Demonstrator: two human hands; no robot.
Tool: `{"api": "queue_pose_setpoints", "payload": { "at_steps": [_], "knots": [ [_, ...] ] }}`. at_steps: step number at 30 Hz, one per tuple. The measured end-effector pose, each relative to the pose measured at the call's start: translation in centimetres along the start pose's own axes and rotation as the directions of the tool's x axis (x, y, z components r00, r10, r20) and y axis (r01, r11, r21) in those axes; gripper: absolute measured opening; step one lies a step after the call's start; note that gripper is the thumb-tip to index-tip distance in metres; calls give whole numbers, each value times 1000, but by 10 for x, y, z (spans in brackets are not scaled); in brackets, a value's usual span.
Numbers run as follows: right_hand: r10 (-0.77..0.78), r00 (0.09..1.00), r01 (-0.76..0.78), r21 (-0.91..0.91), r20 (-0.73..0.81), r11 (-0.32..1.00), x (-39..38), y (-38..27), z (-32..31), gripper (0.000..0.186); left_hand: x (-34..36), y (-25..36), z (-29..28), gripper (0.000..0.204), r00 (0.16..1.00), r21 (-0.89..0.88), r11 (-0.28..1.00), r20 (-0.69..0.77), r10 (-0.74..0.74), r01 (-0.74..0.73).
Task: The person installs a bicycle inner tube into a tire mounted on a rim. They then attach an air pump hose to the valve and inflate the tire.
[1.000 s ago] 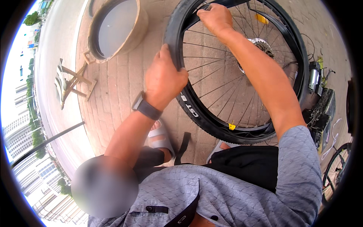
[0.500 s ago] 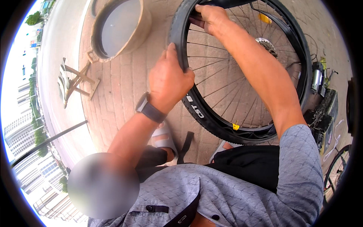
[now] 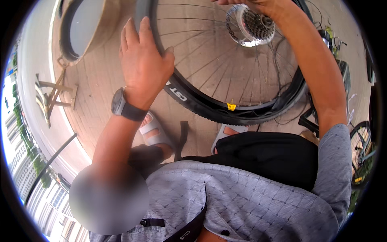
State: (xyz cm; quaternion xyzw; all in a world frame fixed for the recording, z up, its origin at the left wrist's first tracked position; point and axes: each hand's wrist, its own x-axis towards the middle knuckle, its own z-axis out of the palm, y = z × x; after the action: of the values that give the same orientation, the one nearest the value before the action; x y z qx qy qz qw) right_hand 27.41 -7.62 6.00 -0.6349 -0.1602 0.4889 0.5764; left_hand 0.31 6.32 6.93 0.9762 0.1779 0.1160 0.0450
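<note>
Loosely, the left hand (image 3: pixel 144 66) lies spread-fingered on the tyre (image 3: pixel 205 109); the right hand (image 3: pixel 260 5) is cropped, fingers impossible to tell

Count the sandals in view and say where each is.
2. The left sandal appears below the left hand; the right sandal appears just below the tire, partly hidden by the trousers.

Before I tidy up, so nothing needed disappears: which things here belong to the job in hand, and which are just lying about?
Belonging:
black tyre, at the left hand
sprocketed wheel, near the right hand (partly out of frame)

Apparently lying about:
folding stool
bicycle
basin, though possibly needed
</note>
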Motion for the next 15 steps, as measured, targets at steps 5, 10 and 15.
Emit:
{"api": "queue_pose_setpoints", "payload": {
  "at_steps": [5, 10, 15],
  "knots": [
    [132, 963, -177, -186, -234, 966, -110, 25, -54, 25, -50, 75, -7, 68, 810, -490, 830, 351, 469, -268],
    [99, 907, -287, -429, -408, 857, -217, 91, -99, 36, -118, 109, 35, 48, 551, -529, 719, 469, 690, -451],
    [27, 951, -265, -764, -308, 589, -277, 154, -89, 24, -131, 79, 60, 14, 567, -467, 720, 445, 693, -514]
  ]
}}
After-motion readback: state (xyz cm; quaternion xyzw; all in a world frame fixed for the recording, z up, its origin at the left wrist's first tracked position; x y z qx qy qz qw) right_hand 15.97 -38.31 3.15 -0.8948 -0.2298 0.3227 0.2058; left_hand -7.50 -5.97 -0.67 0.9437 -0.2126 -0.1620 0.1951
